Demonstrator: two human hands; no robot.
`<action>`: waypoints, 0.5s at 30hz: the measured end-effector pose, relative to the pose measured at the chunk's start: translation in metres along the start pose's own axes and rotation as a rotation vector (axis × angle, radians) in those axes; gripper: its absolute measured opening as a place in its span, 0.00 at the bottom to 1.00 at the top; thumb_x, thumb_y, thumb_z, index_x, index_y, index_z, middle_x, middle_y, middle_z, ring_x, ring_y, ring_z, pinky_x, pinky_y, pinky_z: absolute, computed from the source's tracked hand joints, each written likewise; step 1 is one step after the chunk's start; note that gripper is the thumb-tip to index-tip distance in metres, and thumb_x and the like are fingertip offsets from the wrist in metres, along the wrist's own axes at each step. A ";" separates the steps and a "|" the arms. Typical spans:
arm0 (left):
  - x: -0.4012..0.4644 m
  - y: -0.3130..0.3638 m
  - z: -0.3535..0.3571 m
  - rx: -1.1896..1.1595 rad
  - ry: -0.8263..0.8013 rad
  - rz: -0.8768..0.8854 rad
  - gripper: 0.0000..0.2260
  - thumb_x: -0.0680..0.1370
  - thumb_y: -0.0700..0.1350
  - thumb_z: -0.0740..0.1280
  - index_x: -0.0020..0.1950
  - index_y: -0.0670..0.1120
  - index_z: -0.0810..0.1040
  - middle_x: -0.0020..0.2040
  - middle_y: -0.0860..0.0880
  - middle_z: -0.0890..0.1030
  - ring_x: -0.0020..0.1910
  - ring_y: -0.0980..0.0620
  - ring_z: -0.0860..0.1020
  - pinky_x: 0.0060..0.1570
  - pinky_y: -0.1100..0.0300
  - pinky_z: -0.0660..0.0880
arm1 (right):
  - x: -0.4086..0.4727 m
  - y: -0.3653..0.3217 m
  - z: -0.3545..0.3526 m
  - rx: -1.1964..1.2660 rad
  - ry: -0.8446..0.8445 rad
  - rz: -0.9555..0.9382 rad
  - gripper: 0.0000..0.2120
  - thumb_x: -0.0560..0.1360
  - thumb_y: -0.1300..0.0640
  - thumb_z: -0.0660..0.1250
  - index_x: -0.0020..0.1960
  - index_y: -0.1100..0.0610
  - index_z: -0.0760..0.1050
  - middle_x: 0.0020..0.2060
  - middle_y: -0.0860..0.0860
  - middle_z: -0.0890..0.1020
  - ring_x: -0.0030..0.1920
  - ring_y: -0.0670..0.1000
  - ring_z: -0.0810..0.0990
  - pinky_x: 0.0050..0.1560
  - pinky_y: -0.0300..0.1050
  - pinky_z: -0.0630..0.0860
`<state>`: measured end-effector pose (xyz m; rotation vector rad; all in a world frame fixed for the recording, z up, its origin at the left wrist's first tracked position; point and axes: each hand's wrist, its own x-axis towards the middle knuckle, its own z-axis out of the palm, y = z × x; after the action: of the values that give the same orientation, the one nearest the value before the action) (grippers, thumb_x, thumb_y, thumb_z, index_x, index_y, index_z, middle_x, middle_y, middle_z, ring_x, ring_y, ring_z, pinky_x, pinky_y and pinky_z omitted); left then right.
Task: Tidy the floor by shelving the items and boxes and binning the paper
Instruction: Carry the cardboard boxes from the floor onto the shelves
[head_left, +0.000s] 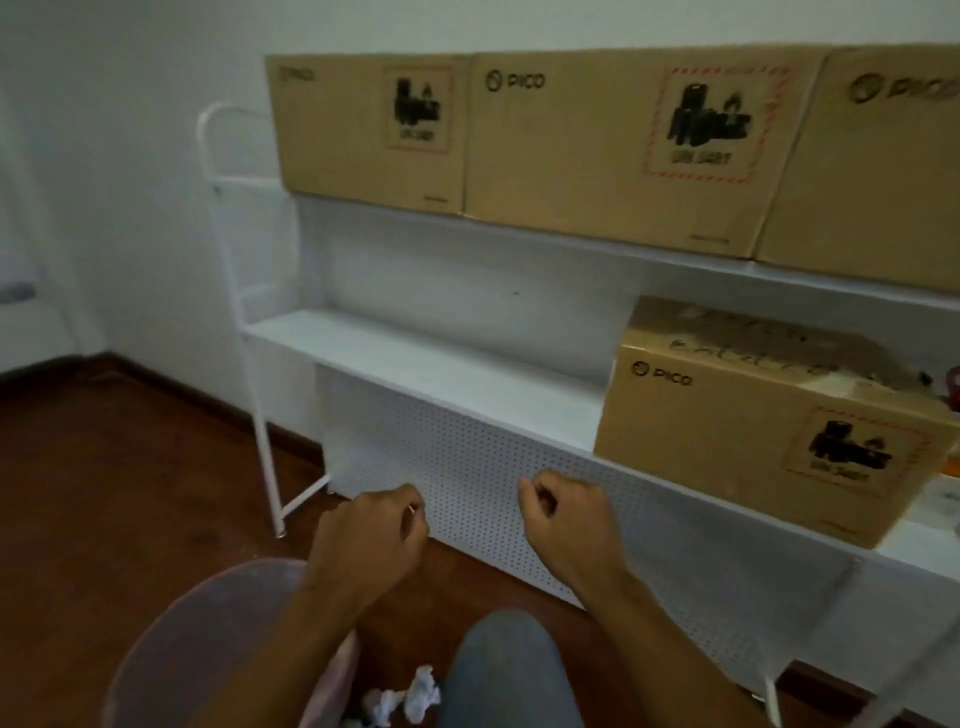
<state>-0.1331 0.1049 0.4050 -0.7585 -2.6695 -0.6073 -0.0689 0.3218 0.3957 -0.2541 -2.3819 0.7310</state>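
A white metal shelf unit (415, 364) stands against the wall. Three brown PICO cardboard boxes (613, 150) sit side by side on its top shelf. A fourth PICO box (743, 431) rests on the middle shelf at the right. My left hand (371, 535) and my right hand (563, 519) hover in front of the perforated back panel, both with fingers curled in and nothing held. Crumpled white paper (410, 696) lies on the wooden floor by my knee, beside a pink bin (208, 649).
The left half of the middle shelf is bare. My grey trouser knee (504, 670) is low in the middle. Dark wooden floor (130, 493) extends to the left, with a white wall behind. Small items show at the far right edge of the shelf.
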 end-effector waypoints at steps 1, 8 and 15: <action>-0.012 -0.020 -0.010 0.028 -0.005 -0.062 0.05 0.77 0.51 0.65 0.47 0.53 0.80 0.42 0.53 0.84 0.41 0.51 0.83 0.37 0.60 0.71 | -0.001 -0.016 0.020 0.019 -0.050 -0.022 0.20 0.78 0.51 0.67 0.29 0.50 0.67 0.21 0.44 0.69 0.23 0.45 0.70 0.27 0.36 0.63; -0.110 -0.156 -0.073 0.107 0.072 -0.424 0.08 0.78 0.54 0.63 0.48 0.51 0.78 0.44 0.51 0.83 0.44 0.47 0.82 0.38 0.58 0.68 | -0.035 -0.142 0.147 0.079 -0.434 -0.205 0.18 0.78 0.46 0.64 0.34 0.55 0.74 0.27 0.46 0.77 0.28 0.46 0.76 0.33 0.50 0.79; -0.238 -0.268 -0.124 0.224 0.085 -0.776 0.08 0.78 0.54 0.62 0.49 0.53 0.78 0.45 0.52 0.83 0.43 0.49 0.81 0.38 0.57 0.70 | -0.103 -0.254 0.245 0.171 -0.644 -0.415 0.13 0.78 0.52 0.66 0.35 0.53 0.78 0.29 0.47 0.79 0.30 0.45 0.76 0.35 0.45 0.77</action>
<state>-0.0669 -0.2614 0.3356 0.3876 -2.8259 -0.4669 -0.1395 -0.0322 0.3258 0.6219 -2.7952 0.8975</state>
